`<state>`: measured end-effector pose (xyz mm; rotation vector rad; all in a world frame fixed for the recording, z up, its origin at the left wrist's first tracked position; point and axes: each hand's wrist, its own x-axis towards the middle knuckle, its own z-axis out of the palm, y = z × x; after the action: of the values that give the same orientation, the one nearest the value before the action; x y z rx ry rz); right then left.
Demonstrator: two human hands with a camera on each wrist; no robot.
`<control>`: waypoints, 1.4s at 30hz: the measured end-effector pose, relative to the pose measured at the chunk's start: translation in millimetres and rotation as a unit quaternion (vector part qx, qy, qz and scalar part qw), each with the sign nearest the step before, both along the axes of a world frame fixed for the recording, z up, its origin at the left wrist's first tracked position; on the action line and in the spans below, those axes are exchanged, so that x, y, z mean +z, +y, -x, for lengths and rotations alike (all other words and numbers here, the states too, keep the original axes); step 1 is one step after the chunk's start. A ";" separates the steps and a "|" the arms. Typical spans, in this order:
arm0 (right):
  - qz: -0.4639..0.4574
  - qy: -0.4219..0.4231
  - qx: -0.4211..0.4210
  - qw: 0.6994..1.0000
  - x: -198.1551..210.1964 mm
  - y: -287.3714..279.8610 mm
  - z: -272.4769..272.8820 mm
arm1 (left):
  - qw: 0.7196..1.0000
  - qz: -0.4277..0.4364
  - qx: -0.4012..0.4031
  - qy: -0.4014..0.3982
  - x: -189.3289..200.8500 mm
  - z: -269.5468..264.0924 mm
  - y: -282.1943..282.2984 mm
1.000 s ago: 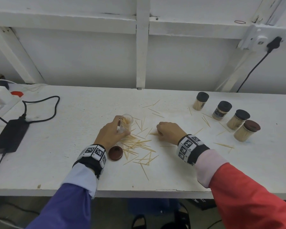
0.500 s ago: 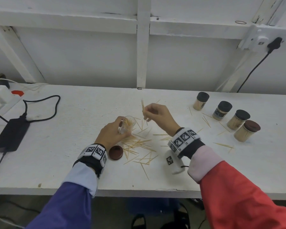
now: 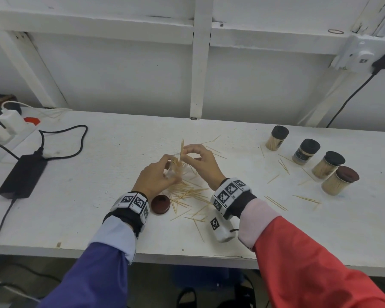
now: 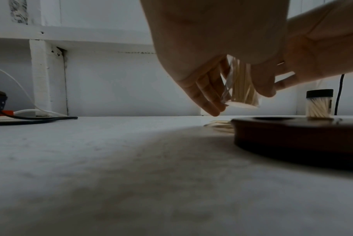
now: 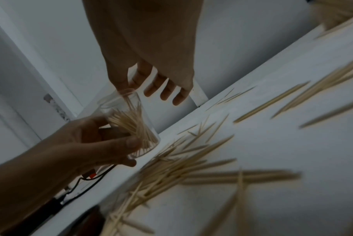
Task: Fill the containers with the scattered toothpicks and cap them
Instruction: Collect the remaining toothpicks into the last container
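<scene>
a clear open container [image 3: 172,168] is gripped by the left hand [image 3: 157,177], fingers and thumb curled round its wall; it is held tilted, just above the white table [image 3: 98,196], and is partly filled with toothpicks. a small bundle of toothpicks [image 3: 182,147] is pinched between thumb and forefinger of the right hand [image 3: 199,162], directly above the container mouth, the other fingers loosely spread. a pile of scattered toothpicks [image 3: 187,194] lies on the table beneath both hands. a brown cap [image 3: 160,204] lies just beside the left wrist. four capped containers [image 3: 307,152] stand in a row at the right, with loose toothpicks near them.
</scene>
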<state>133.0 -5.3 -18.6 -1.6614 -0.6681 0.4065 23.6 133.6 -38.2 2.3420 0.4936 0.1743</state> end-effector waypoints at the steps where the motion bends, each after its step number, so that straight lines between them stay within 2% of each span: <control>1: 0.016 -0.012 0.006 1.000 0.5 -1.8 -1.7 | 1.000 -0.011 0.003 0.002 1.0 0.2 -0.7; 5: 0.044 -0.071 0.024 0.996 5.3 -10.3 -9.0 | 0.999 -0.037 0.020 0.000 3.8 0.5 -1.1; 9: 0.033 -0.055 0.007 0.998 7.5 -14.6 -12.9 | 0.998 -0.052 0.020 -0.011 5.2 1.4 -0.4; 12: 0.044 0.001 0.079 0.996 9.1 -14.9 -13.1 | 0.998 -0.049 0.016 -0.030 3.6 2.9 0.4; 15: 0.108 -0.013 0.145 0.983 10.5 -13.7 -10.1 | 0.997 -0.046 0.009 -0.056 1.9 3.3 -0.1; 19: 0.110 -0.043 0.056 0.991 10.8 -13.4 -9.6 | 0.995 -0.058 -0.013 -0.078 -0.7 4.9 2.6; 23: 0.103 0.024 0.084 0.991 13.7 -13.9 -12.3 | 0.993 -0.079 -0.027 -0.089 -7.0 4.1 6.3; 26: 0.104 0.035 0.070 0.992 16.8 -13.8 -12.9 | 0.991 -0.085 -0.034 -0.097 -6.4 3.6 5.5; 29: 0.094 0.059 0.110 0.988 19.5 -14.2 -9.3 | 0.990 -0.086 -0.033 -0.105 -2.9 3.1 3.5; 33: 0.067 0.114 0.105 0.986 17.6 -13.4 -6.4 | 0.988 -0.122 0.026 -0.096 0.0 1.9 3.4; 35: 0.144 0.056 0.098 0.983 11.9 -11.3 -7.4 | 0.984 -0.132 0.073 -0.089 0.4 2.6 6.9; 36: 0.210 -0.012 0.116 0.971 8.4 -10.6 -8.1 | 0.983 -0.133 0.095 -0.086 0.5 2.8 8.7; 37: 0.279 -0.091 0.146 0.945 4.6 -10.1 -7.4 | 0.981 -0.132 0.111 -0.082 0.7 2.7 9.6; 39: 0.374 -0.224 0.201 0.877 -3.1 -8.2 -2.3 | 0.981 -0.134 0.122 -0.073 0.6 1.9 9.6; 40: 0.397 -0.267 0.220 0.850 -5.5 -6.8 1.1 | 0.981 -0.135 0.121 -0.069 0.4 1.6 9.1; 42: 0.423 -0.304 0.247 0.817 -8.8 -3.2 6.6 | 0.982 -0.135 0.116 -0.061 -0.1 1.4 8.8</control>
<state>126.3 -8.6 -27.4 -2.4995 -1.5859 0.5980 22.2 142.4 -38.3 2.5100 0.7197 0.5206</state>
